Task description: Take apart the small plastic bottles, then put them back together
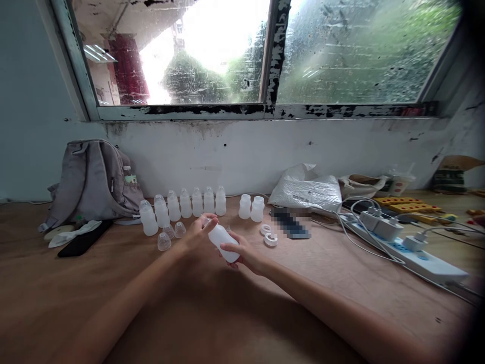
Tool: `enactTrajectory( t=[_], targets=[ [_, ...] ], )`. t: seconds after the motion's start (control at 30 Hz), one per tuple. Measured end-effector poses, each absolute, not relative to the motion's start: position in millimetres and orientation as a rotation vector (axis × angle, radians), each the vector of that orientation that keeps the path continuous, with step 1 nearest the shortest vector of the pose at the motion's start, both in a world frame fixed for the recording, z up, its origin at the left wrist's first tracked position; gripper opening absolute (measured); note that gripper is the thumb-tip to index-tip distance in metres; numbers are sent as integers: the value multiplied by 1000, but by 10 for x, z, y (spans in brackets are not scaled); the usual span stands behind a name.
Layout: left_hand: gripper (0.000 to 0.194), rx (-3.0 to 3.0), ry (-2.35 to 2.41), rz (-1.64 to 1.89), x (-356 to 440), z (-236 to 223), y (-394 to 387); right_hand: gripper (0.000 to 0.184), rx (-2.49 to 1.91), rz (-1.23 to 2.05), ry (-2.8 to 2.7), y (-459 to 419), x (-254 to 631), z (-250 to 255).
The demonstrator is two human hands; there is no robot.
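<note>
Both my hands hold one translucent white bottle [223, 241] tilted over the wooden table [341, 283]. My right hand [242, 253] is wrapped round the bottle's body from below. My left hand [199, 231] is closed on the bottle's top end, where a cap or nipple seems to sit. A curved row of several capped bottles [181, 205] stands just beyond my hands. Two uncapped bottles [251, 208] stand to the right of the row. Three clear dome caps [169, 235] lie left of my left hand. Two white rings [269, 235] lie to the right.
A grey backpack [93, 182] leans on the wall at the back left, with a black flat object [84, 239] and white cloth before it. A plastic bag [306, 191] lies at the back, a power strip [409, 250] with cables at right.
</note>
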State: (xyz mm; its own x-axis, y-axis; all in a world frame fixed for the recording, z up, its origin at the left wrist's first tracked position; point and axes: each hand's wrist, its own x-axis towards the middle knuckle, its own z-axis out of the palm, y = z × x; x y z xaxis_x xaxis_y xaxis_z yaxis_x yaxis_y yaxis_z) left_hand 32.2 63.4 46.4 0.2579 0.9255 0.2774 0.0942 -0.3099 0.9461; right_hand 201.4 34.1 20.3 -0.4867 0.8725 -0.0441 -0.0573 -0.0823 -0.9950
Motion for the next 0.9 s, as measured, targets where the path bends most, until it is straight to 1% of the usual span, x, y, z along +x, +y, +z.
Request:
enactTrajectory(
  t=[0.03, 0.1, 0.17, 0.27, 0.4, 0.53, 0.63, 0.77, 0.9],
  targets=[
    [34, 1783, 1025, 1170, 226, 515, 695, 35, -953, 1588, -1482, 382, 2034, 183],
    [28, 2069, 1203, 1200, 11, 602, 820, 37, -1047, 1442, -1500, 466, 2074, 126],
    [22, 2245, 1441, 1157, -207, 650, 936, 39, -1127, 1306, -1526, 538, 2108, 66],
    [19, 2380, 1680, 966, -465, 621, 1073, 37, -1173, 1108, -1578, 605, 2144, 7],
    [23, 2399, 1643, 828, -610, 447, 1177, 34, -1186, 906, -1667, 634, 2171, -8],
    [21, 2390, 1623, 796, -607, 341, 1218, 36, -1204, 876, -1710, 635, 2190, -9],
    [20, 2387, 1592, 799, -566, 407, 1205, 37, -1217, 864, -1716, 632, 2202, -10],
    [26, 2243, 1473, 917, -471, 602, 1120, 39, -1205, 838, -1705, 624, 2211, 0],
    [23, 2071, 1331, 1019, -379, 726, 1016, 39, -1160, 823, -1716, 610, 2203, 18]
  ],
)
